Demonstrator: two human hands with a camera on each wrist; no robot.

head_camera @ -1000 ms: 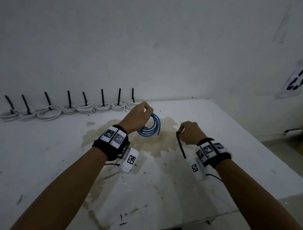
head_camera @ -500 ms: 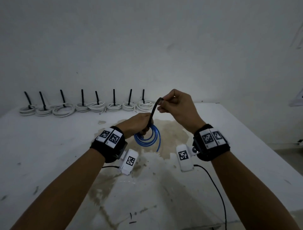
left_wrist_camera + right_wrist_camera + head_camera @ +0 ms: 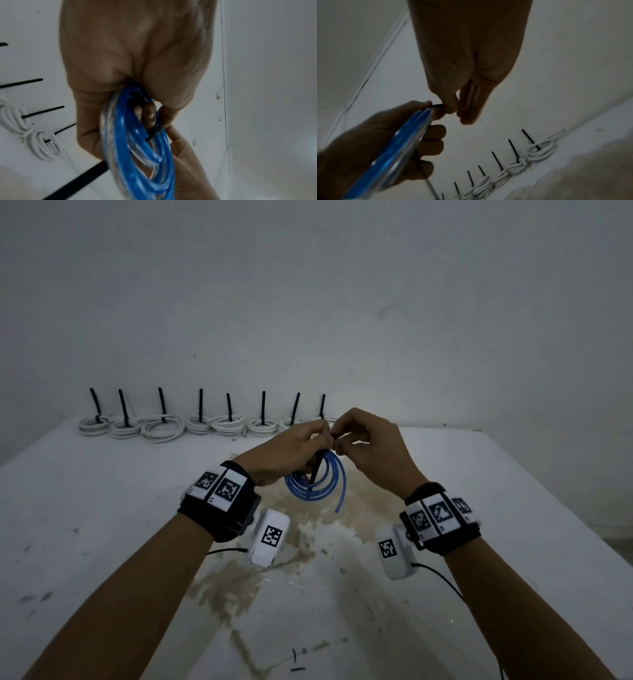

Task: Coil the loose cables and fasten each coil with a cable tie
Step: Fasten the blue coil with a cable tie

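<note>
Blue translucent plastic cable coil (image 3: 315, 481), a few loops hanging upright above the middle of the white table (image 3: 102, 508), one loose end trailing down at its right. Gripped at the top by the left hand (image 3: 287, 453), fingers curled round the bundled loops. Black plastic cable tie (image 3: 317, 467) threaded through the coil, strap crossing the loops and running down inside the ring. Upper end of the tie pinched between thumb and fingertips of the right hand (image 3: 370, 450), just beside and touching the left hand's fingertips above the coil. Both hands together, raised off the table surface. In the left wrist view, tie strap (image 3: 155, 131) seen lying across the blue loops (image 3: 137, 148) beside a fingertip. Beneath the hands, a brown stained patch (image 3: 308, 529) on the table top. Along the far edge of the table, against the grey wall (image 3: 308, 302), a row of white cable coils (image 3: 161, 428), each bound with a black tie tail sticking upward; the rightmost coils partly hidden behind the hands. Near the front edge, two small black scraps (image 3: 296, 660). Black wristbands with white marker tags (image 3: 219, 489) on both wrists.
</note>
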